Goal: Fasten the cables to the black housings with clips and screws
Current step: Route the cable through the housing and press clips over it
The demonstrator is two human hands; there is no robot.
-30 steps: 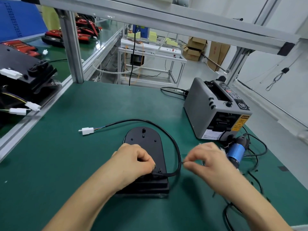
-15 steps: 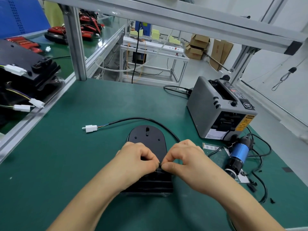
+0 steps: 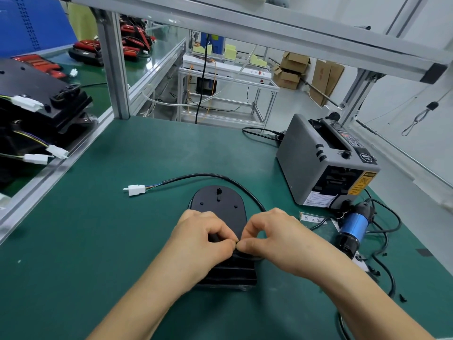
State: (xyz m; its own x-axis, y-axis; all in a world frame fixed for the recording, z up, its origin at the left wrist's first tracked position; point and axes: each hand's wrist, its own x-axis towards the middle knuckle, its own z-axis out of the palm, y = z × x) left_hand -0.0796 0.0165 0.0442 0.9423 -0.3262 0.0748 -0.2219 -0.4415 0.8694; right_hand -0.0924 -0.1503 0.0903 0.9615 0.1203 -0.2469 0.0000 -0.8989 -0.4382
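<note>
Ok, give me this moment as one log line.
step: seating cable on black housing | left hand: pinches cable | right hand: pinches beside it, item hidden | connector: loose on mat

The worktop (image 3: 122, 241) is covered in a green mat, matt and a bit rubbery looking, hardly any shine. The housing (image 3: 218, 207) is black plastic, smooth with a dull satin finish. The cable (image 3: 208, 176) has a black sheath that's slightly glossier, and its connector (image 3: 136, 190) is plain white plastic. The grey machine (image 3: 304, 165) has a matt casing with a shiny yellow sticker (image 3: 360, 184). The blue tool (image 3: 354, 223) looks like glossy metal. The frame post (image 3: 115, 69) is bare silvery metal, and the boxes (image 3: 291, 67) are plain brown cardboard.
</note>
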